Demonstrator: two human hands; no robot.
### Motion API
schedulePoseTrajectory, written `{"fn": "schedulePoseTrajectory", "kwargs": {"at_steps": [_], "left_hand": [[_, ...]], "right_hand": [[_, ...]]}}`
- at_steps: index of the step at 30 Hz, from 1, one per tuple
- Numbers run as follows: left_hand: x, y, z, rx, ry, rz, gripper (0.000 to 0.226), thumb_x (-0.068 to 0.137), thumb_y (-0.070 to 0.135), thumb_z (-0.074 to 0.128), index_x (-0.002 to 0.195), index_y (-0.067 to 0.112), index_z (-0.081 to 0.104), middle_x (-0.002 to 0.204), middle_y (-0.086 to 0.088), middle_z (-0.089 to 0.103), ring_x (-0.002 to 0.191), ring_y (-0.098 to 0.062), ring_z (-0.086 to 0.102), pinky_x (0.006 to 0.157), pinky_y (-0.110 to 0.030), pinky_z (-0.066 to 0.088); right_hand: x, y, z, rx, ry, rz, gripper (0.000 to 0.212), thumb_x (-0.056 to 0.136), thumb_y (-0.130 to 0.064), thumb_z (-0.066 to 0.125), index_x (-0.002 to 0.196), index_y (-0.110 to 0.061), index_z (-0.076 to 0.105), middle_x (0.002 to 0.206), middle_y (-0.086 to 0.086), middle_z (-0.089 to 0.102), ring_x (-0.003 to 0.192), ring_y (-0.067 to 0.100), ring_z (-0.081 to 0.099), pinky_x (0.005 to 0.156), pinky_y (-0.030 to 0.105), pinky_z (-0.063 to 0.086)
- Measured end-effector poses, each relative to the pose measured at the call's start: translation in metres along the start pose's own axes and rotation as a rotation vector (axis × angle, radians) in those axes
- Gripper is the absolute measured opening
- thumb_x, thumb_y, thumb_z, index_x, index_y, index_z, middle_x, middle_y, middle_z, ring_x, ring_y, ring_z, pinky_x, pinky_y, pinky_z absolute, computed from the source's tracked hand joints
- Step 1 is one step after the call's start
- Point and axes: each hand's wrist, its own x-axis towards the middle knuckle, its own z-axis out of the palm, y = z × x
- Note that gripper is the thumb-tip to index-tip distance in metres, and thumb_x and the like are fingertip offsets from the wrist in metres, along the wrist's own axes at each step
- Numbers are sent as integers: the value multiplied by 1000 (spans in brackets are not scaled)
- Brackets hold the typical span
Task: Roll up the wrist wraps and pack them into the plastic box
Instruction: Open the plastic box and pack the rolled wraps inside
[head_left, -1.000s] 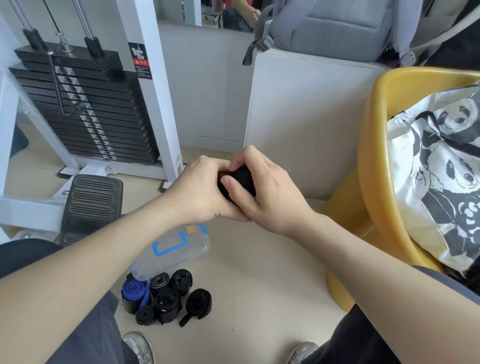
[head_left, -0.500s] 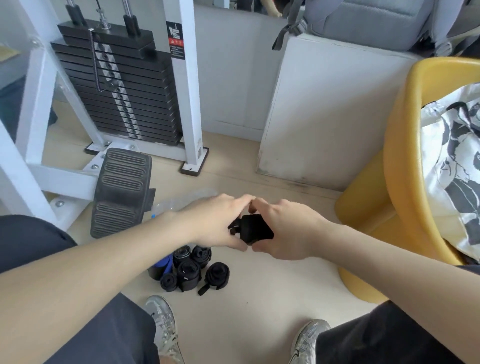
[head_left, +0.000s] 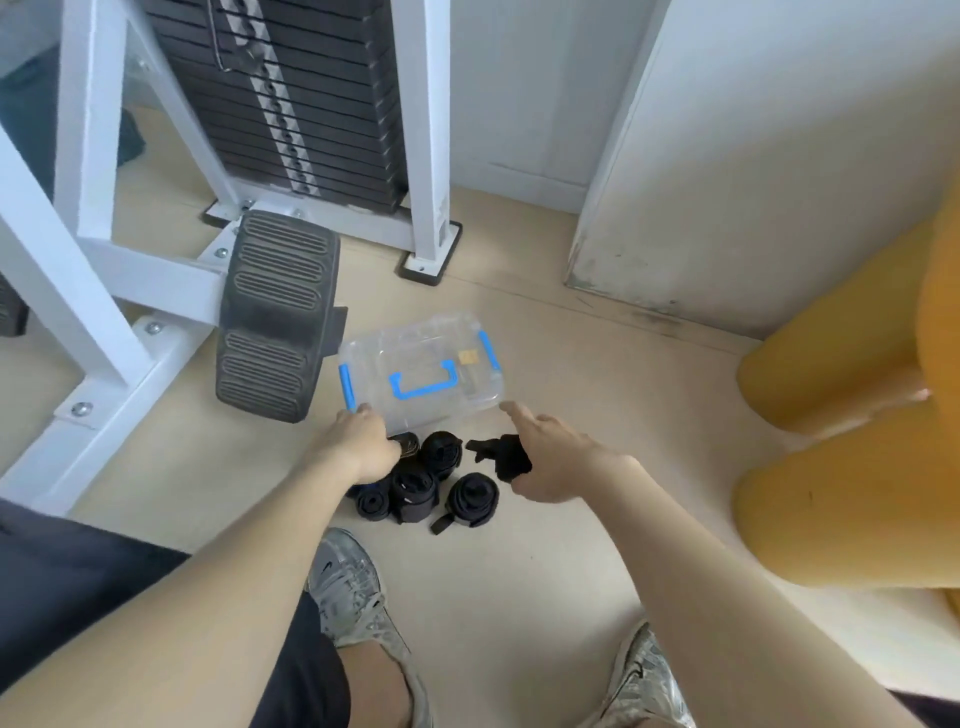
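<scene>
Right hand (head_left: 550, 462) around rolled wrist wrap (head_left: 506, 461)

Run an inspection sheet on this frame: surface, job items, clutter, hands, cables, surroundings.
Surface: beige floor, bare where it shows.
Job's things: clear plastic box with blue latches and handle, lid on; pile of rolled wraps on the floor right in front of it; one black wrap in hand.
Clutter: only the person's shoes.
Hands: left hand at the box's near-left corner, grip unclear; right hand holds the black wrap, index finger stretched toward the box.
Cables: nothing seen.
Surroundings: weight stack, ribbed foot pad, yellow chair, white panel.
</scene>
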Motion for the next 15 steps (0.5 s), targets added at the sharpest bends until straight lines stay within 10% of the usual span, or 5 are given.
{"fn": "schedulePoseTrajectory", "kwargs": {"at_steps": [10, 15], "left_hand": [[55, -22, 46, -1060, 223, -385, 27, 99, 28, 77, 82, 12, 63, 81, -8, 61, 81, -26, 57, 78, -38, 50], [68, -4, 45, -1143, 206, -363, 36, 95, 40, 82, 104, 8, 69, 92, -8, 73, 84, -29, 76, 90, -45, 66]], "right_hand": [[25, 43, 102, 206, 106, 148, 45, 93, -21, 68, 127, -20, 37, 115, 0, 58, 111, 31, 48, 84, 40, 44], [21, 50, 121, 392, 235, 171, 36, 91, -6, 72, 117, -12, 49, 106, 3, 58, 91, 30, 50, 72, 36, 36]]}}
